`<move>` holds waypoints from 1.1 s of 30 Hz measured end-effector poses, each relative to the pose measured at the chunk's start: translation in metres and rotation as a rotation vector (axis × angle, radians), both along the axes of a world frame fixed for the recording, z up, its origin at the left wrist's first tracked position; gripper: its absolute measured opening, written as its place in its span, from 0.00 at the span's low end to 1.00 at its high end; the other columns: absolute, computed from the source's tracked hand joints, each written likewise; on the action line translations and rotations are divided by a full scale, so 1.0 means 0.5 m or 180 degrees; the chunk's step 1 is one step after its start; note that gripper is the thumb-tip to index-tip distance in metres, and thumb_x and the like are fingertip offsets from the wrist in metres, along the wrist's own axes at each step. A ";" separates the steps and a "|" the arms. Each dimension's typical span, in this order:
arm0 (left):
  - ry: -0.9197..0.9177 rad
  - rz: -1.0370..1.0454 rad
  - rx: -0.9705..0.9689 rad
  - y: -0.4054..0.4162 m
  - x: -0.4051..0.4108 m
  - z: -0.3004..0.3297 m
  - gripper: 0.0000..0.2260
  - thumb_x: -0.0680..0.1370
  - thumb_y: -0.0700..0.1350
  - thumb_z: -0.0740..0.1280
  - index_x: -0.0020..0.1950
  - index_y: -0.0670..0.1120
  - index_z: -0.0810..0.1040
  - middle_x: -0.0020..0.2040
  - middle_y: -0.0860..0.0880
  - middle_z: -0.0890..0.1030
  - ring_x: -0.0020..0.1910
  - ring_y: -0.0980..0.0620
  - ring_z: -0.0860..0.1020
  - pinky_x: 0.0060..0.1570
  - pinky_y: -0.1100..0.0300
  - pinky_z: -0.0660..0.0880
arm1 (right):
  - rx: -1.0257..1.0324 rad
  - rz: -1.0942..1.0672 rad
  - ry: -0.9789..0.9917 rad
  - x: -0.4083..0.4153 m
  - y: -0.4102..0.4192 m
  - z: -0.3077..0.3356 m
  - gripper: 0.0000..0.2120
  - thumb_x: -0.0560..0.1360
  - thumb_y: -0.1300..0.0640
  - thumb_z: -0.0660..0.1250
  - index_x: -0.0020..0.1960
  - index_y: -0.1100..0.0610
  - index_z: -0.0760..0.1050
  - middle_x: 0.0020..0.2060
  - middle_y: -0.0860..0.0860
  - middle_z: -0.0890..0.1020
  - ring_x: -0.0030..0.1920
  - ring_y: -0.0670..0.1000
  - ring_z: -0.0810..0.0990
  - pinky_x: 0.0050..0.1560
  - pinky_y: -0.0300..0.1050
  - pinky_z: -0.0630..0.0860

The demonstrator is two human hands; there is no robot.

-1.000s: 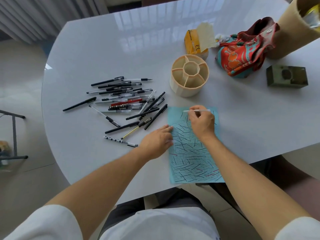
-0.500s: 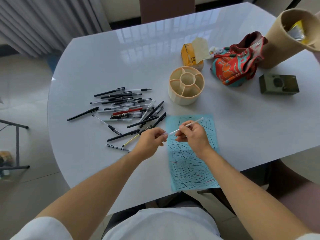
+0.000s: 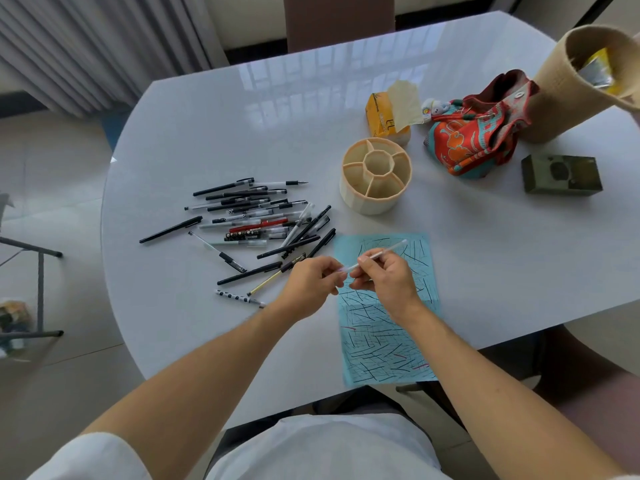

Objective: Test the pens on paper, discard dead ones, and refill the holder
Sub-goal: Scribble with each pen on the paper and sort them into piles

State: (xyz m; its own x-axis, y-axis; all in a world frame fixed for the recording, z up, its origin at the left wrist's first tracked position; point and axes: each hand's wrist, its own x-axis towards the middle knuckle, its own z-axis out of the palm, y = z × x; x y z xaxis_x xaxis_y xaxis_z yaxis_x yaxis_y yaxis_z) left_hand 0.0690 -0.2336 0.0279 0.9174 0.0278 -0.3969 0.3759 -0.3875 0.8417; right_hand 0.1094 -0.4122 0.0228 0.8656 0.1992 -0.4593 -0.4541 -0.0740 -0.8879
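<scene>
We hold a clear pen (image 3: 377, 255) between both hands over the paper (image 3: 384, 348): left hand (image 3: 311, 284) pinches its near end, right hand (image 3: 386, 280) grips its middle.

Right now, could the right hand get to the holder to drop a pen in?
Probably yes. The right hand grips the clear pen above the blue paper, with only bare table between it and the holder, whose compartments look empty.

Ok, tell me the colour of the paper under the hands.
Light blue paper, covered in dark scribbled test strokes; head view.
</scene>
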 end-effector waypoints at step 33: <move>0.1584 0.1849 0.1596 0.316 -0.418 -0.057 0.09 0.75 0.49 0.73 0.48 0.50 0.74 0.39 0.51 0.81 0.41 0.49 0.79 0.40 0.52 0.79 | -0.3145 0.3358 -0.3325 0.112 0.181 -0.065 0.13 0.74 0.69 0.62 0.53 0.60 0.81 0.47 0.56 0.78 0.50 0.59 0.77 0.44 0.52 0.76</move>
